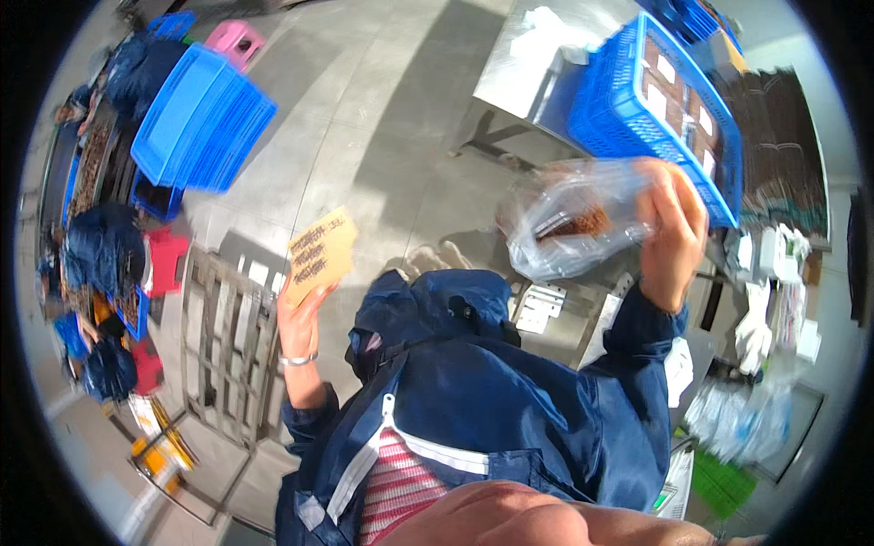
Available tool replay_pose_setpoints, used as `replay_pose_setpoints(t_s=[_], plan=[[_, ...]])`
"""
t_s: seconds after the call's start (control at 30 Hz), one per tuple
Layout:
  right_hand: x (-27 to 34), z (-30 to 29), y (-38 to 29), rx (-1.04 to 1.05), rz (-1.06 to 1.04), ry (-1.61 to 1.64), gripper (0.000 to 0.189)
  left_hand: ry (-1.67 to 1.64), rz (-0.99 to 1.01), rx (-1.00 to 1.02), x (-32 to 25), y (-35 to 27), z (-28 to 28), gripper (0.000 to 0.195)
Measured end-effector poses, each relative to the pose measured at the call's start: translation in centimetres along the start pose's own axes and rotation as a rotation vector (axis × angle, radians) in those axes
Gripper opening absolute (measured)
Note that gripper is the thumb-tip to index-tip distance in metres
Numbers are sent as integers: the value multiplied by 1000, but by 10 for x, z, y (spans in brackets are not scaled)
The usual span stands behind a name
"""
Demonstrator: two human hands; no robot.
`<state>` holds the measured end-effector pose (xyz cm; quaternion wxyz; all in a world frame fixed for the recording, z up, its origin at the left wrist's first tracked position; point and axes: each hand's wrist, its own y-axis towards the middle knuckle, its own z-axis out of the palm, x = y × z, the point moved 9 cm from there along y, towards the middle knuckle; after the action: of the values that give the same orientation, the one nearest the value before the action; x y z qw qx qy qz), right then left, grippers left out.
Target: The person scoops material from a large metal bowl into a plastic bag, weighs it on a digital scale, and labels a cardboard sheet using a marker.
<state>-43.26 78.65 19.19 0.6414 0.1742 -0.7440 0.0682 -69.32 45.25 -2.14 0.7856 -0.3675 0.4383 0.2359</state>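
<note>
A piece of tan cardboard (319, 254) bearing dark handwriting is pinched in my left hand (305, 315), out to the left of my body. My right hand (672, 228) grips the gathered top of a clear plastic bag (570, 263), raised to the right. Reddish-brown contents (580, 224) show inside the bag; blur hides what they are. Just beyond this hand, a blue plastic crate (614, 102) stands at the edge of a metal table (509, 75). Brown packs with white labels (657, 101) fill the crate.
Stacked blue crates (205, 123) and a pink stool (235, 42) stand at the left. Several people in dark blue (106, 249) sit along a trough of small brown items. A slatted pallet (222, 341) lies nearby. White gloves (754, 327) and plastic bags (741, 413) hang at the right.
</note>
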Motion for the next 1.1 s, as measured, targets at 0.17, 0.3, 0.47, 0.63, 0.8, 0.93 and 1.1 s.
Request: replay_pose_setpoints(t_s=[0.17,0.3,0.47,0.63,0.8,0.93,1.1], plan=[[-65,16,140,-80,55,222,20,0,-9,-86,-5,89,3,37],[-149,10,212,-299,134,423,18,-3,-48,-88,-9,176,14,34],[-296,-35,242,-822,335,487,15,99,-74,72,-52,324,81,33],[-372,-60,250,-1232,412,519,6,242,-140,373,-100,424,210,35],[-380,-87,240,-1218,410,341,13,223,-299,518,-71,501,294,37],[-346,-47,227,-1307,550,437,43,170,-452,575,-57,534,359,36],[-276,66,253,-612,771,439,27,245,-578,701,-42,576,450,35]])
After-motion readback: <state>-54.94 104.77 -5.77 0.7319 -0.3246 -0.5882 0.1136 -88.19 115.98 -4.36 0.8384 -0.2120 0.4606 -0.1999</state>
